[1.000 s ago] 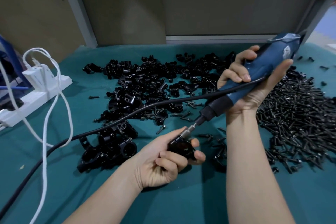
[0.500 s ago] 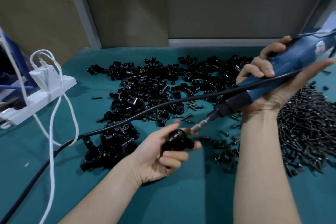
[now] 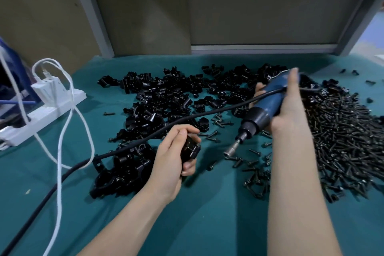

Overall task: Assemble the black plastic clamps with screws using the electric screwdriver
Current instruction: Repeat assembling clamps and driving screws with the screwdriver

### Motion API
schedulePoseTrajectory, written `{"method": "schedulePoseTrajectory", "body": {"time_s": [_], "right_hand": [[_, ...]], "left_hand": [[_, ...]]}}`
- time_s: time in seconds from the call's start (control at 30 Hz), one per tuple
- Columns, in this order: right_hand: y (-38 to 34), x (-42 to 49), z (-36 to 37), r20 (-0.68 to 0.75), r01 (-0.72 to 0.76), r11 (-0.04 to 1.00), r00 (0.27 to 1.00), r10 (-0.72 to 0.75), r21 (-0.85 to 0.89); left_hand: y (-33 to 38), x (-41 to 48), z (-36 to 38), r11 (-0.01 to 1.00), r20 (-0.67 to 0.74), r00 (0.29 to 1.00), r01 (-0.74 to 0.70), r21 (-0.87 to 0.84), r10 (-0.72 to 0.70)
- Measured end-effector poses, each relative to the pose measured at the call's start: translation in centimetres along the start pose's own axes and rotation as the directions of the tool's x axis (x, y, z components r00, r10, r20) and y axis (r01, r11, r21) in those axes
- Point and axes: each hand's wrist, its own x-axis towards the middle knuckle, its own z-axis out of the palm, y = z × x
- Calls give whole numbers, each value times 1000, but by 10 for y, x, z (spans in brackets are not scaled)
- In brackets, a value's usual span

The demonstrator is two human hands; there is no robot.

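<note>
1. Your left hand (image 3: 173, 160) curls round one black plastic clamp (image 3: 190, 148) over the teal table cover (image 3: 207, 224).
2. Your right hand (image 3: 289, 114) grips the blue electric screwdriver (image 3: 267, 104); its metal bit points down-left, near the clamp but apart from it.
3. Loose black screws (image 3: 342, 131) lie heaped on your right.

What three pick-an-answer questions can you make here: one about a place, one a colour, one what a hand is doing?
1. Where is the screw pile on the table? A far left; B right side; C middle front.
2. What colour is the electric screwdriver? A red; B yellow; C blue.
3. What is the left hand doing? A holding a black clamp; B lying flat; C pointing.

1 B, the screws lie heaped to the right of the right hand; 2 C, its grip shows blue; 3 A, fingers curl round the clamp.
</note>
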Motion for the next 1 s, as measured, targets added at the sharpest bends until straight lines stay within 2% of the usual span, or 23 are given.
{"method": "schedulePoseTrajectory", "body": {"time_s": [0.07,0.17,0.33,0.5,0.63,0.7,0.8,0.87,0.93,1.0], "right_hand": [[12,4,-3,-43,-69,991,997,64,-114],[26,4,8,-59,-133,975,991,124,-179],[38,5,21,5,-128,986,992,129,-104],[57,14,19,-68,-129,925,991,112,-359],[76,13,17,-84,-136,904,990,112,-406],[81,13,18,-87,-106,878,994,73,-468],[82,12,20,-141,-36,754,987,-76,-656],[81,9,22,-137,-1,587,972,-188,-810],[79,8,22,-96,15,444,969,-226,-896],[71,7,19,-63,21,379,976,-209,-925]], "left_hand": [[0,-1,-1,989,0,997,-82,125,82],[-2,-2,-3,937,-45,980,-169,307,192],[-4,-1,0,923,-121,948,-249,293,294],[-5,-3,-1,913,-132,945,-245,325,301],[-7,-3,-3,897,-84,956,-232,377,283],[-8,-1,-5,885,-108,947,-237,400,302],[-10,1,-7,897,-122,950,-222,382,287],[-11,0,-5,883,-93,953,-228,410,290],[-12,-1,-2,868,-82,948,-243,433,306],[-12,-1,-2,874,-108,942,-246,419,317]]}}
